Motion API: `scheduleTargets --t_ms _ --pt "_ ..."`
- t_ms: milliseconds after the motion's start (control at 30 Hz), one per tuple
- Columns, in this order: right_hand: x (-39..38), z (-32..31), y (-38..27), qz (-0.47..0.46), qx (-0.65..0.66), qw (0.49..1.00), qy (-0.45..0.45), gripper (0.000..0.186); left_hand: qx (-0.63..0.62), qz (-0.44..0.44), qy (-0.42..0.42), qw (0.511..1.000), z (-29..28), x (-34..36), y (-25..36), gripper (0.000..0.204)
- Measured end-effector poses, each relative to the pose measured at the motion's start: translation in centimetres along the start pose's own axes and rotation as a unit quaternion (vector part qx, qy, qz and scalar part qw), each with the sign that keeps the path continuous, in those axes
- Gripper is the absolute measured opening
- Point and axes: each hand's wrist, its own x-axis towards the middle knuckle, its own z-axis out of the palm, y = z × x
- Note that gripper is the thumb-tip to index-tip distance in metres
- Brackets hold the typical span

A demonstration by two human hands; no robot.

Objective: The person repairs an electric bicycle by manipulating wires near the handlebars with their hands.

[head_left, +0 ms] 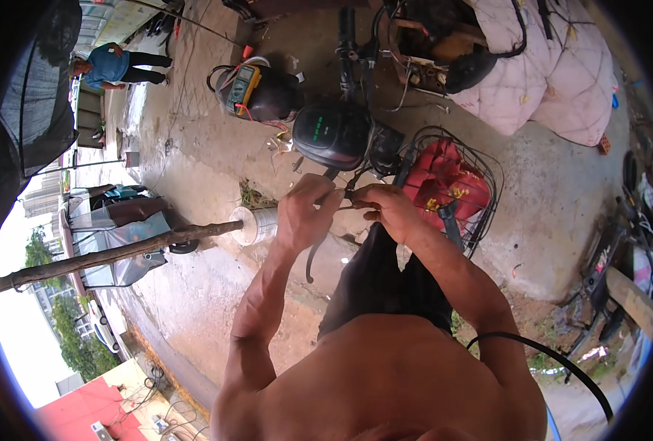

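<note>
My left hand [306, 213] and my right hand [387, 209] meet just below the dashboard [332, 135] of an electric bike, a dark rounded pod with green lit marks. The fingertips of both are pinched together at thin dark wires [350, 188]; the exact piece each one grips is too small to make out. A brake lever [311, 266] shows below my left hand. Beyond the dashboard runs the handlebar with its black grip [347, 28]. Right of my right hand is a black wire basket [497, 192] holding a red bag [444, 176].
A yellow multimeter [244, 85] with leads rests on a dark rounded object [276, 97] at far left. Pink-white quilted cloth [536, 77] covers something at far right. A wooden pole [135, 246] stands in a white bucket-like base [256, 225]. A person [109, 66] stands in the distance.
</note>
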Motion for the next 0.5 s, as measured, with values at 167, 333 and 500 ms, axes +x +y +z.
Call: scheduleTargets --t_ms 167,333,500 --pt "0.1 0.1 -0.3 -0.004 -0.016 1.0 -0.003 0.027 0.004 0.02 0.016 1.0 0.2 0.1 -0.4 0.013" --pt "0.2 0.3 -0.1 -0.003 -0.006 1.0 -0.007 0.025 0.018 0.01 0.011 1.0 0.3 0.0 -0.2 0.013" --pt "1.0 -0.7 1.2 -0.006 0.03 0.999 -0.021 0.022 0.017 0.036 0.02 0.999 0.5 0.1 -0.4 0.012"
